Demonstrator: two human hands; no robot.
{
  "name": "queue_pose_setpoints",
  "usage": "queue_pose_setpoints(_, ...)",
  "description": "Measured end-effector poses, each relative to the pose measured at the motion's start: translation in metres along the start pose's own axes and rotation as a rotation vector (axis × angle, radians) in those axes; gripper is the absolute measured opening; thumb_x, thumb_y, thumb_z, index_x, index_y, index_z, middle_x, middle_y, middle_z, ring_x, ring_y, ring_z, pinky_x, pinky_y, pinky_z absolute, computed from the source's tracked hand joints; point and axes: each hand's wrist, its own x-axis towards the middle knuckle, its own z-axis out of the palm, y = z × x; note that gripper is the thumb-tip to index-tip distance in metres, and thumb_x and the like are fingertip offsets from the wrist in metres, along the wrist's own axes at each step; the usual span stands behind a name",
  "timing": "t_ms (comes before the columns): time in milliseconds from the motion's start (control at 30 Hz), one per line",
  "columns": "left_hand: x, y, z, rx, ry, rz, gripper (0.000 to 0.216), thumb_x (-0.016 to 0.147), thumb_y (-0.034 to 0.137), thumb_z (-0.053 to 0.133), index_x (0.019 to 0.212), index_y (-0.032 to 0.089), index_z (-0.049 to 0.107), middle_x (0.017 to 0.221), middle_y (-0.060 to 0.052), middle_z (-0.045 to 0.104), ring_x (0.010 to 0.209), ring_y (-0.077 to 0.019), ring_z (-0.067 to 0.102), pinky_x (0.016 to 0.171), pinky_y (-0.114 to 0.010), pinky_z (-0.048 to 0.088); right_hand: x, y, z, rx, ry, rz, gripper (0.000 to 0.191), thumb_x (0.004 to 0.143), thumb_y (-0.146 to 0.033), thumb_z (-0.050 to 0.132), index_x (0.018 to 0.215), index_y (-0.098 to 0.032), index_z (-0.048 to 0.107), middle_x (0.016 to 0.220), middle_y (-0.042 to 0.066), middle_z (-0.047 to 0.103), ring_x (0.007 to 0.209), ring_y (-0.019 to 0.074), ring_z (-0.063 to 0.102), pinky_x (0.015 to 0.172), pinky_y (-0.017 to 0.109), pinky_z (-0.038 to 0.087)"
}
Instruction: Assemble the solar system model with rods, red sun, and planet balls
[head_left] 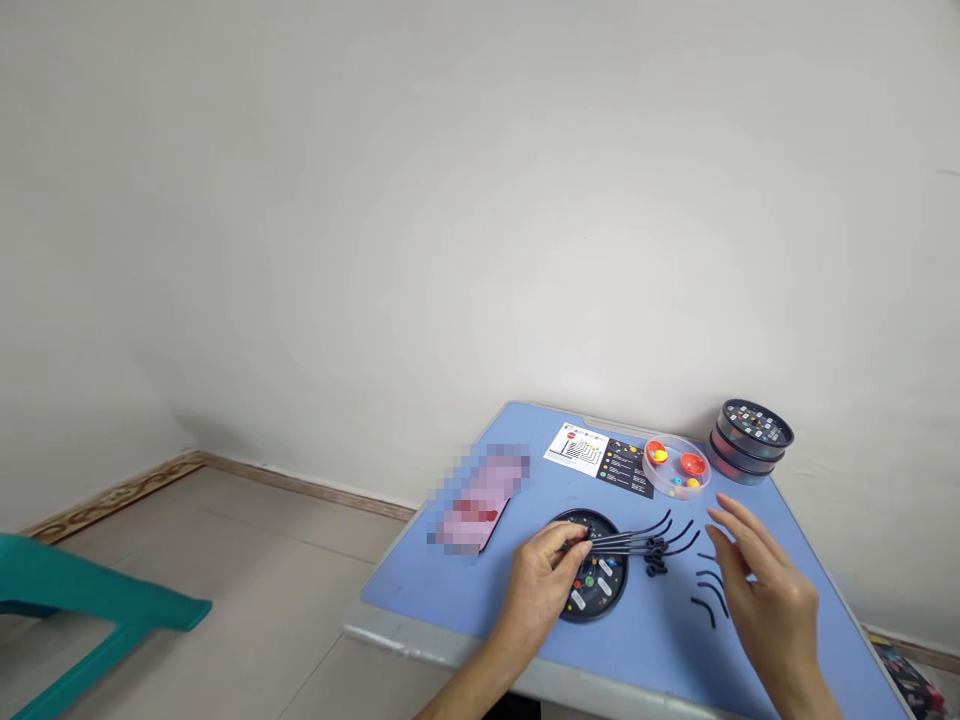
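Leaflet [600, 461] and disc [595, 580] lettering seems unreadable.

Left hand [538, 585] pinches bundle of black rods [626, 546] above round disc [602, 582]; right hand [769, 590], fingers parted, right of grip; loose curved rods [703, 603] between hands; leaflet [594, 455] and clear tray [674, 466] beyond grip; stacked round cases [750, 442] farther right; pink pixelated object [484, 490] left of grip.

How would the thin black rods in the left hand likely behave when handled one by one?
The thin black rods are probably fairly stiff: they jut from the left hand without visible sagging. Being so slim, each is likely light. Set down singly, one may rock rather than roll freely, since the far ends curve.
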Motion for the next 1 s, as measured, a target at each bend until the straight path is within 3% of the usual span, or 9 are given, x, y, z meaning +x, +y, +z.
queue_pose_setpoints(167,-0.001,-0.001,0.0,0.016,0.005,-0.006,0.012,0.071,0.026,0.065,0.072,0.019,0.075,0.078,-0.004,0.073,0.066,-0.0191,0.069,0.059,-0.025,0.059,-0.003,0.037,-0.017,-0.06,-0.061,0.117,0.04,0.093,-0.052,0.044,0.098,-0.024,0.072,0.116,0.007,0.072,0.06,0.0163,0.067,0.056,0.029,0.052)
queue_pose_setpoints(267,-0.001,-0.002,0.001,0.023,0.003,-0.017,0.012,0.071,0.026,0.065,0.073,0.018,0.075,0.077,-0.004,0.073,0.067,-0.0193,0.069,0.059,-0.025,0.058,-0.011,0.062,-0.017,-0.119,-0.205,0.176,0.038,0.09,-0.053,0.045,0.098,-0.027,0.072,0.111,0.005,0.074,0.057,0.0171,0.067,0.055,0.03,0.051)
queue_pose_setpoints(400,-0.001,-0.002,0.001,0.006,-0.008,-0.068,0.015,0.071,0.027,0.066,0.079,0.018,0.075,0.078,-0.004,0.074,0.069,-0.0204,0.07,0.059,-0.026,0.059,-0.021,0.083,-0.01,-0.223,-0.456,0.22,0.03,0.088,-0.045,0.05,0.096,-0.028,0.073,0.09,0.003,0.078,0.067,0.0225,0.072,0.055,0.029,0.049)
queue_pose_setpoints(500,-0.001,-0.001,0.0,-0.009,-0.004,-0.082,0.019,0.07,0.026,0.066,0.084,0.017,0.075,0.08,-0.005,0.076,0.075,-0.0222,0.072,0.065,-0.029,0.061,-0.024,0.085,-0.003,-0.272,-0.547,0.198,0.026,0.087,-0.041,0.052,0.096,-0.027,0.072,0.089,0.003,0.078,0.071,0.0231,0.072,0.053,0.028,0.046)
queue_pose_setpoints(667,-0.003,0.004,-0.004,0.013,0.009,-0.053,0.019,0.072,0.027,0.067,0.086,0.018,0.076,0.082,-0.006,0.076,0.078,-0.0231,0.072,0.069,-0.03,0.062,-0.022,0.083,0.005,-0.301,-0.588,0.154,0.023,0.087,-0.035,0.053,0.099,-0.027,0.07,0.089,0.003,0.076,0.071,0.0213,0.071,0.054,0.027,0.043)
queue_pose_setpoints(1000,-0.003,0.003,-0.004,-0.024,0.006,-0.04,0.017,0.07,0.029,0.069,0.081,0.018,0.076,0.077,-0.005,0.075,0.071,-0.0209,0.07,0.063,-0.028,0.061,-0.02,0.083,0.01,-0.349,-0.629,0.076,0.027,0.089,-0.02,0.043,0.09,-0.023,0.07,0.089,0.005,0.075,0.071,0.0203,0.068,0.055,0.027,0.039)
